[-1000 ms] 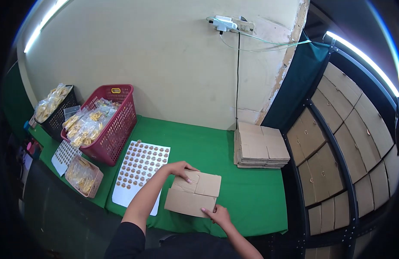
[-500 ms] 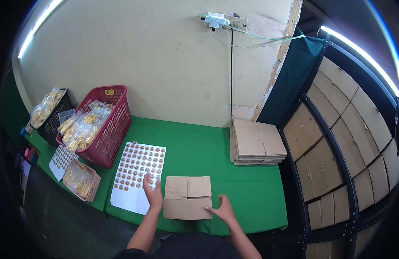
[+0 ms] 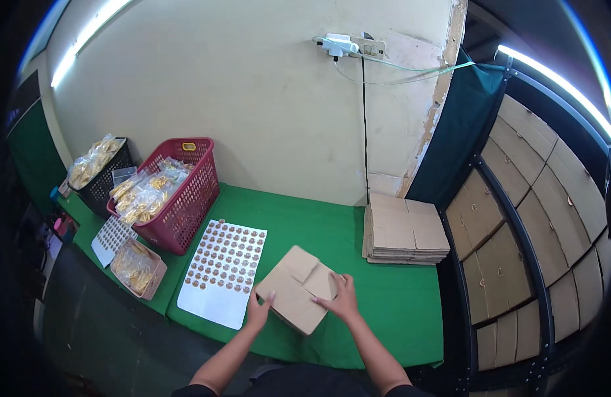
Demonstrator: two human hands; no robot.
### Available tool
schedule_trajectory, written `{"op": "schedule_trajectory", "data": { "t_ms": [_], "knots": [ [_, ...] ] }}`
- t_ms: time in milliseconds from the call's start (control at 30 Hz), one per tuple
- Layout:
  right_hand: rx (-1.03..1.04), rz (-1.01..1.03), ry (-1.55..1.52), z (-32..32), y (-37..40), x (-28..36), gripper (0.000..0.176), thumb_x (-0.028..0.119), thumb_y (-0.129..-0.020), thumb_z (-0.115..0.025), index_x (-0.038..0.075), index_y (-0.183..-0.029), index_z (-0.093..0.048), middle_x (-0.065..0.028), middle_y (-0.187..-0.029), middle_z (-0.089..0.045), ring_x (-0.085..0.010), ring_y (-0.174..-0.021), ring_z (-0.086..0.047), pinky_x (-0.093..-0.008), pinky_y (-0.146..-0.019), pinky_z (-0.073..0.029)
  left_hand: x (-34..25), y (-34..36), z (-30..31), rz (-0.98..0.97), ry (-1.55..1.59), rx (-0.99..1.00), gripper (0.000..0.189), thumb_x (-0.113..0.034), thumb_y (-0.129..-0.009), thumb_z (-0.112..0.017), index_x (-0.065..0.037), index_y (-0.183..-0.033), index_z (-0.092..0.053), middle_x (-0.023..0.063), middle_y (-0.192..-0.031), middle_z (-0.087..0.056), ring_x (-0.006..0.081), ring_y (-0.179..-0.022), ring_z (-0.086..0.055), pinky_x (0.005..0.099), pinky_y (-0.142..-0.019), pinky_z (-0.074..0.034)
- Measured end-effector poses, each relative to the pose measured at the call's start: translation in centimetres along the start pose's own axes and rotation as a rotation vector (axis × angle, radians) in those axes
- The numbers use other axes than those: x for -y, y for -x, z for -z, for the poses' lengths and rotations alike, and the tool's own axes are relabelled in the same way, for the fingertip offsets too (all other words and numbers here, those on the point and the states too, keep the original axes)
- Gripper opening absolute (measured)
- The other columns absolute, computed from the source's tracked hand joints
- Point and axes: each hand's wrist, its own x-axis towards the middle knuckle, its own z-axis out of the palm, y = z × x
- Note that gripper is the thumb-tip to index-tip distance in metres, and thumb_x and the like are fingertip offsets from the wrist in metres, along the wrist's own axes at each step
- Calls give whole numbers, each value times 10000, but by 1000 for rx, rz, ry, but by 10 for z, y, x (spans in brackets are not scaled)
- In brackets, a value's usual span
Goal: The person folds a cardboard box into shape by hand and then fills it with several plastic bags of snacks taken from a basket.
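I can't see the underside of the box (image 3: 293, 290), low in the middle, or the bit of bench (image 3: 391, 317) behind it. The round marks (image 3: 224, 255) at left are too tiny for me to read. The bottom edge cuts off both dark sleeves (image 3: 194, 391).

On the green-covered desk (image 3: 401, 314), a sticker sheet (image 3: 223, 274), a cardboard stack (image 3: 406, 228), a maroon basket (image 3: 194, 213) and a small pink basket (image 3: 155, 280) are noted.

Flat cartons (image 3: 406, 228) are lying stacked on a green-covered table (image 3: 391, 304), bagged goods (image 3: 147, 198) are filling a maroon basket (image 3: 193, 205), and boxes (image 3: 550, 218) are lining a rack (image 3: 517, 231), suggesting a packing workshop.
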Motion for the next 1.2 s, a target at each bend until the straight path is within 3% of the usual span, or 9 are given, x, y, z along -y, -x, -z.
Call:
{"op": "schedule_trajectory", "data": {
  "t_ms": [167, 333, 400, 500, 633, 733, 833, 1067, 1200],
  "knots": [
    [-256, -84, 281, -12, 58, 10, 672, 504, -654, -727, 117, -1162, -516, -159, -1078, -381, -321, -1014, -410, -443, -869, -342, -23, -56, -29, 34, -39, 98, 655, -330, -879, -583, -40, -1389, -292, 195, -1305, -459, 299, -1222, -434, 378, -1011, -344],
    [-246, 12, 308, -6, 66, 0, 517, 437, -678, -717, 122, -1063, -577, -131, -1105, -434, -309, -1093, -404, -444, -933, -317, -33, -48, -57, 35, -236, 54, 649, -304, -878, -578, -101, -1413, -272, 185, -1382, -374, 293, -1281, -364, 360, -1038, -315],
    [-246, 103, 386, 2, 60, 2, 451, 397, -691, -711, 125, -1032, -595, -116, -1105, -462, -295, -1115, -409, -443, -956, -308, -38, -45, -57, -395, -500, 17, 738, -409, -821, -612, -127, -1414, -274, 158, -1434, -303, 341, -1321, -284, 459, -1070, -252],
    [-20, 411, 297, 6, 41, 3, 299, 257, -729, -653, 92, -975, -620, -89, -1083, -533, -255, -1091, -467, -449, -983, -309, -83, -39, -61, -521, -759, 204, 811, -506, -754, -636, -193, -1415, -285, 138, -1456, -252, 348, -1360, -181, 519, -1086, -185],
    [61, 492, 313, -23, 13, 1, 300, 193, -742, -615, 41, -1000, -595, -120, -1045, -577, -276, -1014, -496, -388, -889, -392, -87, -47, -72, -574, -844, 286, 838, -487, -693, -671, -227, -1405, -312, 163, -1374, -336, 362, -1307, -267, 555, -1058, -208],
    [216, 394, 293, -31, 5, 10, 368, 217, -747, -620, 46, -1069, -576, -136, -1017, -580, -281, -976, -499, -389, -870, -402, -85, -61, -67, -646, -812, 250, 803, -324, -669, -647, -205, -1399, -333, 179, -1261, -387, 372, -1208, -353, 509, -1038, -262],
    [196, 349, 261, -36, 9, 18, 427, 283, -764, -635, 56, -1119, -561, -129, -995, -571, -277, -941, -498, -395, -863, -401, -80, -72, -55, -604, -414, 246, 797, -151, -614, -508, -152, -1393, -342, 157, -1180, -411, 337, -1130, -399, 369, -1007, -318],
    [121, 285, 244, -38, 3, 36, 474, 466, -719, -676, 84, -997, -625, -91, -1034, -530, -264, -963, -500, -426, -879, -375, -51, -95, -31, -459, 75, 307, 779, -255, -620, -468, -84, -1372, -363, 123, -1139, -438, 245, -1140, -411, 361, -1018, -300],
    [-61, 370, 343, -27, 10, 58, 443, 532, -707, -664, 105, -817, -618, -94, -1195, -478, -275, -1203, -383, -479, -1030, -203, -43, -101, -26, -372, 265, 340, 768, -262, -622, -469, -80, -1362, -378, 107, -1129, -439, 229, -1144, -408, 352, -1028, -277]
  ]
}}
